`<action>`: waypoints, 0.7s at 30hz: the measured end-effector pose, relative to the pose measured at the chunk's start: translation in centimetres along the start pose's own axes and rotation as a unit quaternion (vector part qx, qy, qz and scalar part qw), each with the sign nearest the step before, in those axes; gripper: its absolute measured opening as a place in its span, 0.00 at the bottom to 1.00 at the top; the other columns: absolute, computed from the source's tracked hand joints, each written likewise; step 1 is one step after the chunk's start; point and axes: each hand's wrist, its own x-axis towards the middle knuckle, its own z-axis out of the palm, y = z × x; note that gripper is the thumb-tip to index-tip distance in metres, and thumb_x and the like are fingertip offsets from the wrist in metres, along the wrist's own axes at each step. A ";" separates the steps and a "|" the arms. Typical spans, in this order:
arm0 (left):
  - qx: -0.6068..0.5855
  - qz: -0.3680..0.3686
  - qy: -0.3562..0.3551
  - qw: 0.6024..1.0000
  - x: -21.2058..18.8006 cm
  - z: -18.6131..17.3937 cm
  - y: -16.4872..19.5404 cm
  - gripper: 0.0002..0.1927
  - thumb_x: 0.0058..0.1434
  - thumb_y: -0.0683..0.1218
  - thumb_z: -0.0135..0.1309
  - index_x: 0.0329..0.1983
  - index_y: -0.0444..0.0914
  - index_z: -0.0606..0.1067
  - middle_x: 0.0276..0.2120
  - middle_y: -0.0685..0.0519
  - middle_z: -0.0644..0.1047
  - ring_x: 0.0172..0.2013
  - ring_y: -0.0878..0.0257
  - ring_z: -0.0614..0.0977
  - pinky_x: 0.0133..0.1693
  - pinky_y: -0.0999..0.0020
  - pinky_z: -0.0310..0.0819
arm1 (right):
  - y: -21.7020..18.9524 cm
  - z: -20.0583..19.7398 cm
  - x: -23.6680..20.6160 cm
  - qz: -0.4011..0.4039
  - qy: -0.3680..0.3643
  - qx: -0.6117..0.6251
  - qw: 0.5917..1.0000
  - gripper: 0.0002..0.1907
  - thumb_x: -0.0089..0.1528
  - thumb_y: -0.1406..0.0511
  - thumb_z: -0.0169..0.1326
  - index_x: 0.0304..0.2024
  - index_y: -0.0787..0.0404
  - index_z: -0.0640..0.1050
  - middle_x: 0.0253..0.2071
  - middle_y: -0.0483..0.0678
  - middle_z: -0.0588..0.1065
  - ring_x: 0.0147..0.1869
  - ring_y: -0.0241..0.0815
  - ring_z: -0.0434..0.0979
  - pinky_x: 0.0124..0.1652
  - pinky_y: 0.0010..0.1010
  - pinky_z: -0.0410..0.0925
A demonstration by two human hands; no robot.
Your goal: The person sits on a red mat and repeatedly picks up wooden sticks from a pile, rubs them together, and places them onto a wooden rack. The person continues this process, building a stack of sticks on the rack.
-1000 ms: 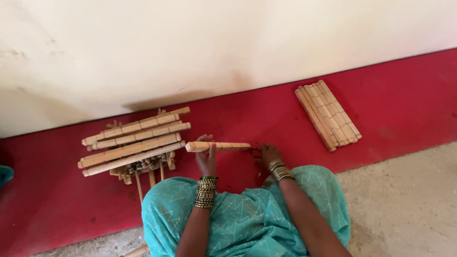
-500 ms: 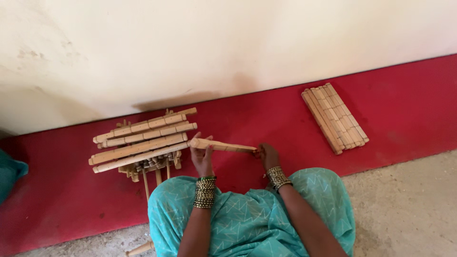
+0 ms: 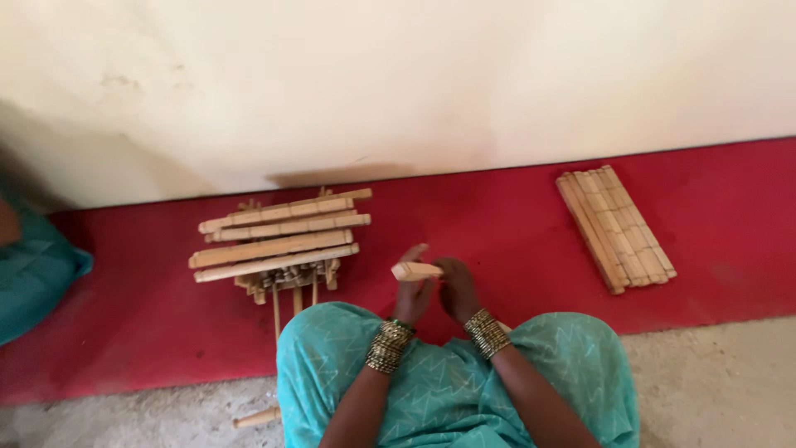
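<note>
Fingers of both hands grip bamboo stick [image 3: 417,270] | bamboo stack [image 3: 278,241] left | bamboo mat [image 3: 615,227] right

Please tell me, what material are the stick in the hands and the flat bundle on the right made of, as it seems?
Stick: seemingly bamboo or pale wood, unvarnished, matte tan with a cut end.
Flat bundle: probably the same; parallel slats with node-like cross marks, dull finish.
</note>
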 end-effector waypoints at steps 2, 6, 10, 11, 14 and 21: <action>-0.054 -0.074 -0.032 0.995 -0.7 0.9 -1.0 0.29 0.60 0.35 0.59 0.65 0.36 0.65 0.59 0.48 0.70 0.54 0.58 0.78 0.52 0.65 0.77 | 1.6 -0.2 -0.4 0.088 -0.042 -0.058 0.994 0.21 0.57 0.77 0.49 0.52 0.60 0.75 0.52 0.59 0.73 0.59 0.63 0.72 0.57 0.52 0.68; -0.201 -0.132 -0.147 0.959 -1.3 2.3 -2.2 0.20 0.67 0.35 0.54 0.61 0.37 0.69 0.59 0.49 0.75 0.52 0.60 0.81 0.53 0.69 0.79 | 2.6 -0.6 -0.6 0.168 -0.061 -0.078 0.981 0.25 0.57 0.76 0.51 0.57 0.59 0.73 0.56 0.63 0.69 0.54 0.65 0.72 0.49 0.51 0.72; -0.149 -0.163 -0.028 0.975 0.2 1.5 -2.0 0.13 0.68 0.37 0.54 0.56 0.35 0.74 0.49 0.49 0.79 0.46 0.60 0.81 0.46 0.67 0.79 | 1.8 -0.1 -1.0 0.219 -0.080 -0.100 0.967 0.16 0.63 0.71 0.51 0.55 0.59 0.73 0.56 0.60 0.70 0.51 0.62 0.76 0.43 0.49 0.74; -0.097 -0.177 0.023 0.979 0.8 0.8 -1.9 0.10 0.71 0.39 0.53 0.54 0.35 0.75 0.46 0.50 0.81 0.44 0.61 0.82 0.44 0.67 0.80 | 1.6 0.1 -1.2 0.240 -0.094 -0.109 0.960 0.12 0.68 0.69 0.51 0.54 0.59 0.73 0.55 0.58 0.71 0.49 0.62 0.77 0.42 0.50 0.74; -0.316 -0.181 0.169 0.916 3.0 -2.4 -1.0 0.08 0.74 0.43 0.54 0.52 0.34 0.72 0.40 0.50 0.79 0.36 0.62 0.78 0.35 0.67 0.75 | 1.4 0.4 -1.6 0.175 -0.047 -0.031 0.983 0.12 0.68 0.69 0.50 0.54 0.62 0.75 0.51 0.60 0.73 0.46 0.62 0.77 0.40 0.50 0.73; -0.237 -0.319 0.372 0.839 8.3 -15.0 1.6 0.13 0.68 0.47 0.52 0.54 0.40 0.70 0.42 0.44 0.79 0.35 0.52 0.85 0.31 0.58 0.84 | 3.1 0.3 -2.0 0.113 0.006 -0.051 0.992 0.07 0.64 0.73 0.51 0.42 0.63 0.80 0.42 0.57 0.78 0.45 0.57 0.79 0.42 0.47 0.74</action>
